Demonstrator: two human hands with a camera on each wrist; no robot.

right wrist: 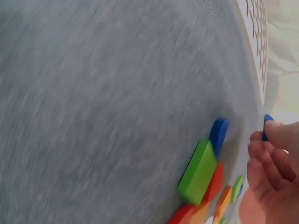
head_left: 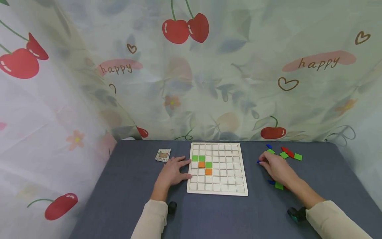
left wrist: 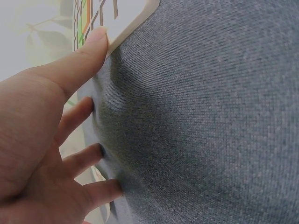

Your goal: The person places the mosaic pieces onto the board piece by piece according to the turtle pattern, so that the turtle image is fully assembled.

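A white square grid board (head_left: pixel 229 172) lies on the table, with green tiles (head_left: pixel 195 158) and orange tiles (head_left: pixel 208 171) in some cells on its left side. My left hand (head_left: pixel 171 172) rests at the board's left edge, fingers spread. In the left wrist view its thumb (left wrist: pixel 96 44) touches the board's rim. To the right of the board, my right hand (head_left: pixel 280 170) pinches a small blue piece (right wrist: pixel 266 127) between thumb and fingers. Under that wrist lie a green block (right wrist: pixel 198 172), another blue piece (right wrist: pixel 218 133) and red pieces, partly hidden in the head view.
A small printed picture card (head_left: pixel 163 155) lies left of the board. Beyond the right hand are more loose pieces, among them a green tile (head_left: pixel 298 157) and a red piece (head_left: pixel 285 150). A patterned curtain (head_left: pixel 209 83) hangs behind the dark tablecloth (head_left: pixel 119 199).
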